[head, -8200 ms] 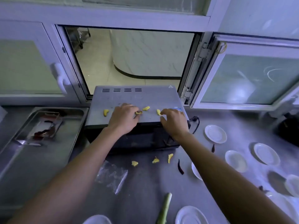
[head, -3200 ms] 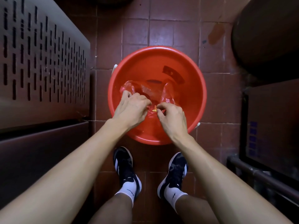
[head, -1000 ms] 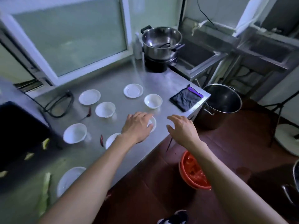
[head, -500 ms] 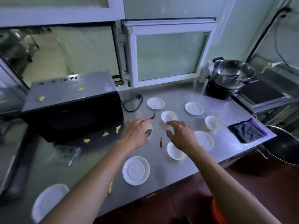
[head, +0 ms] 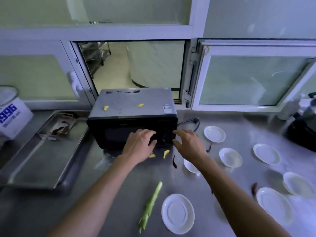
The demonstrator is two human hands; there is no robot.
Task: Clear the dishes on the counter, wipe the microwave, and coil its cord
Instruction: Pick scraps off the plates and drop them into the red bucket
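A black microwave (head: 119,130) with a grey top stands at the back of the steel counter (head: 109,199). Two yellow food scraps (head: 140,105) lie on its top, and two more (head: 166,153) lie on the counter in front of it. My left hand (head: 139,145) and my right hand (head: 189,144) hover before the microwave's front, fingers spread, holding nothing. The dark cord (head: 191,122) lies loose to the microwave's right. Several white saucers and small bowls (head: 214,133) are scattered over the right half of the counter.
A steel tray (head: 42,151) with scraps sits left of the microwave, a white container (head: 10,115) beyond it. A green stalk (head: 151,206) and dried red chillies (head: 174,162) lie on the counter. A pot on a burner (head: 304,127) is at the far right. An open window is behind.
The view has swung left from the dishes to the microwave. Both hands moved from above the saucers to in front of the microwave, still holding nothing.
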